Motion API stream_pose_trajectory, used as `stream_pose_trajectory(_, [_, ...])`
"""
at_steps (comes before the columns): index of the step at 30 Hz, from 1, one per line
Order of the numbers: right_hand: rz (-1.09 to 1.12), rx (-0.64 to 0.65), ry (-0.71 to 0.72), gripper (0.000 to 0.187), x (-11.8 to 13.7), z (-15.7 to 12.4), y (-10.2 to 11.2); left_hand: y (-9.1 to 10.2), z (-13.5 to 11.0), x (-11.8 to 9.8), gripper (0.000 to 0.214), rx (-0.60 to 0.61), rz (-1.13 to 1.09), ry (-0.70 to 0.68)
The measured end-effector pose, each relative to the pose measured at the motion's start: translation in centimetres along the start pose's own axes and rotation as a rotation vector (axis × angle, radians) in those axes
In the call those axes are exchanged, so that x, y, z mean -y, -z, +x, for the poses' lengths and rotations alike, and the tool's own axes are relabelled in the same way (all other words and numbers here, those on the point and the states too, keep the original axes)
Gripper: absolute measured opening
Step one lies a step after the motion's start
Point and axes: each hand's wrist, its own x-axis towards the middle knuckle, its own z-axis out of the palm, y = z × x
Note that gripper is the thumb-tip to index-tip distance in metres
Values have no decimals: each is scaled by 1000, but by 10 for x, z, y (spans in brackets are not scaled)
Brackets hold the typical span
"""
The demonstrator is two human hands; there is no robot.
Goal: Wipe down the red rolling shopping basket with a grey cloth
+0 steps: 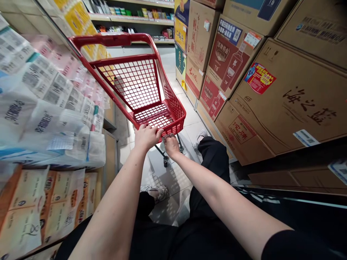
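A red plastic shopping cart [141, 83] stands tipped in the aisle ahead of me, its mesh basket empty and its handle bar at the far upper end. My left hand [146, 136] is closed over the near rim of the basket. My right hand [171, 144] grips the same rim from below, just to the right, fingers curled under the edge. My legs in black trousers and light shoes show beneath my arms.
Shelves of packaged tissue [43, 108] crowd the left. Stacked cardboard boxes [271, 97] wall off the right. A narrow tiled aisle [173, 76] runs ahead toward more shelving [135, 16]. The cart's wheels [166, 159] sit near my feet.
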Motion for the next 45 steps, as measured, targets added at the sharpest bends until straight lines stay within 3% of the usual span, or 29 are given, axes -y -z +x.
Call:
stream_pose_trajectory(4, [-21,32,106,31,-8,-1,8,0,-1,1,59,-11,9,-11])
stream_pose_trajectory(8, [-48,101,273,29,-25,-22,-3,-1,-3,0,62,-27,-1,-3])
stream_pose_trajectory(10, [-27,137,249,29,-33,-35,-14,-1,-3,-1,63,-24,-2,4])
stream_pose_trajectory(14, [74,121,-24,33,-40,-48,-27,-1,-3,-3,65,-7,-1,13])
stream_pose_trajectory(16, [109,109,-84,32,-38,-45,-26,-1,-2,-3,65,-9,-1,10])
stream_pose_trajectory(24, [172,-32,-17,28,-11,-20,-11,-1,-2,-4,63,-24,-6,4])
stream_pose_trajectory(32, [86,22,84,29,-1,-10,-23,-1,-3,-2,59,-24,-5,5])
stream_pose_trajectory(36, [84,32,104,27,-19,-9,-6,2,-5,-2,59,-22,-2,10])
stream_pose_trajectory(41, [208,-295,-25,29,-43,-2,37,4,-5,-3,60,-4,-5,8])
stream_pose_trajectory(45, [212,-431,151,36,-31,14,66,3,-4,-2,59,-11,-9,2])
